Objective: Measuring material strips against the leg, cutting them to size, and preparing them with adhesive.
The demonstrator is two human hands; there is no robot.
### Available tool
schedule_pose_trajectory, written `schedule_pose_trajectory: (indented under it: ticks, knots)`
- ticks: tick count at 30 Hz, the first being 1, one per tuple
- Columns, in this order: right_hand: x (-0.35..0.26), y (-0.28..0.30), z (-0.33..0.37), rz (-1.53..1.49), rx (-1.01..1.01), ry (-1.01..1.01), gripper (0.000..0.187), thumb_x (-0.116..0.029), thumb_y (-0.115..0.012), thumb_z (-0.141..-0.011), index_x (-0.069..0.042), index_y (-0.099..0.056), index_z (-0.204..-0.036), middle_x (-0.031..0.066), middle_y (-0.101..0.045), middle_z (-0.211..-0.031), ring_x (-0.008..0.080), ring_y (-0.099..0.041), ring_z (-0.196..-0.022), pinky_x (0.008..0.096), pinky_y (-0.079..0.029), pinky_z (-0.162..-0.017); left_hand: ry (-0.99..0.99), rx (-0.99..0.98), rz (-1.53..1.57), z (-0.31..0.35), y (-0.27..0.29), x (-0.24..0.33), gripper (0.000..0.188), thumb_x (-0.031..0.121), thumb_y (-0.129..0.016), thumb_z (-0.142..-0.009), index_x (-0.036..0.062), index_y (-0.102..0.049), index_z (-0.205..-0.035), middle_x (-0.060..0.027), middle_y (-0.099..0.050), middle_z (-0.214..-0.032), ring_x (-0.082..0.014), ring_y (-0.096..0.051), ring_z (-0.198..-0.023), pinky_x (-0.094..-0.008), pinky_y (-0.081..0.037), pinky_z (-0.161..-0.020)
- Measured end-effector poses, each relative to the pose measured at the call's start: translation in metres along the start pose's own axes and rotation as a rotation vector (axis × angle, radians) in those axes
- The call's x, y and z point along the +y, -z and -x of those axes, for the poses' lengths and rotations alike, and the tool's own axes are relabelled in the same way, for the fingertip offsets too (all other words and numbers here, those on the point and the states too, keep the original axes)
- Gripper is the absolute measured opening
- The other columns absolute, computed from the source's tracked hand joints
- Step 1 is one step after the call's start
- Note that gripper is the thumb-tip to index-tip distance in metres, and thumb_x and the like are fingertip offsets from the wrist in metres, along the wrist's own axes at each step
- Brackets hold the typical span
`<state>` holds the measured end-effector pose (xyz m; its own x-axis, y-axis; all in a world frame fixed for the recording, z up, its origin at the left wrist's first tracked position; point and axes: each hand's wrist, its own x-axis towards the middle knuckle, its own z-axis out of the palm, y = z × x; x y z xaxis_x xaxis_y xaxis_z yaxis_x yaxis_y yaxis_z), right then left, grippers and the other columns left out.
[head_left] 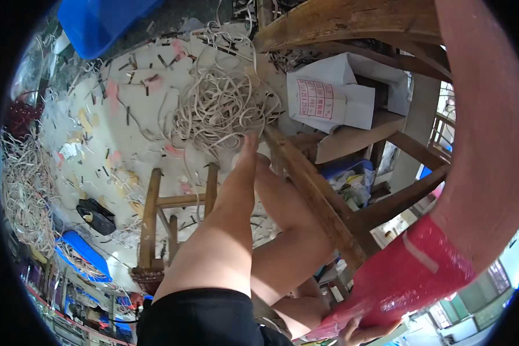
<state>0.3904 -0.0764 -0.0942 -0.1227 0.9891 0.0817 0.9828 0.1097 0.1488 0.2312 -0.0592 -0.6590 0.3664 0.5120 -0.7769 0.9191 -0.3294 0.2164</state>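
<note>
At the lower right edge my right hand (364,333), partly cut off by the frame, has its fingers closed against the rim of a glossy red plastic covering (412,279). A short pale strip (420,252) lies across that covering. It wraps the lower end of a long, smooth brownish-pink surface (493,127) that rises along the right side; what this surface belongs to cannot be made out. My left hand does not show. Bare skin near the lower middle is partly hidden, and I cannot tell whether it is arm or leg.
My bare legs stretch toward a heap of whitish strips (219,109) on the littered floor. A wooden frame (311,184) stands at right, with an opened white carton (328,98). Left are a small stool (151,219), blue trays (83,254) and another tangled heap (29,190).
</note>
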Motion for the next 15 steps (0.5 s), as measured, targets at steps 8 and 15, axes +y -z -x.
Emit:
schedule_pose_trajectory:
  ticks: [8,15]
  knots:
    - [-0.009,-0.008,-0.015,0.031,-0.007,0.100,0.085,-0.047,-0.057,-0.080,0.005,-0.020,-0.136,0.0229,-0.027,-0.134,0.0339,-0.029,-0.123,0.0471,-0.024,-0.100,0.121,0.016,0.247,-0.029,-0.025,-0.009,0.051,0.026,-0.055,-0.083,0.0058,-0.046,-0.129,-0.0141,-0.038,-0.134,-0.0309,-0.034,-0.123,-0.0510,-0.030,-0.095]
    - [-0.014,-0.006,-0.008,0.005,0.047,0.147,0.071,-0.039,-0.055,-0.082,0.006,-0.027,-0.130,0.0208,-0.034,-0.125,0.0294,-0.035,-0.114,0.0420,-0.029,-0.093,0.214,-0.027,0.914,0.033,0.047,-0.003,0.050,0.021,-0.058,-0.080,0.0036,-0.044,-0.125,-0.0152,-0.053,-0.119,-0.0267,-0.052,-0.110,-0.0410,-0.044,-0.088]
